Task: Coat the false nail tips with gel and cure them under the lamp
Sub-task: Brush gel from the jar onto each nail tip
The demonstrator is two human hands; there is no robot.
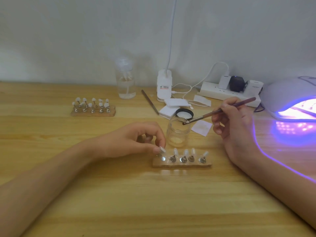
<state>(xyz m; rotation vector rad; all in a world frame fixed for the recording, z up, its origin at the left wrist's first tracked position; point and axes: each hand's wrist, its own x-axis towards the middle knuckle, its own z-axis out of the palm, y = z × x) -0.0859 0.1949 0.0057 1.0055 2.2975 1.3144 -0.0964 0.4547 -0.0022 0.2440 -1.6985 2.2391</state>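
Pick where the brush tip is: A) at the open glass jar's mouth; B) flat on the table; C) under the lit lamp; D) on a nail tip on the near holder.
A: the right hand holds the thin brown brush, tip at the rim of the clear glass jar; the left hand pinches a white false nail tip.

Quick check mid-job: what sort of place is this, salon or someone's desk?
Likely a home or small-studio nail-art desk: a lit curing lamp, false tips on a wooden stand, an open gel jar.
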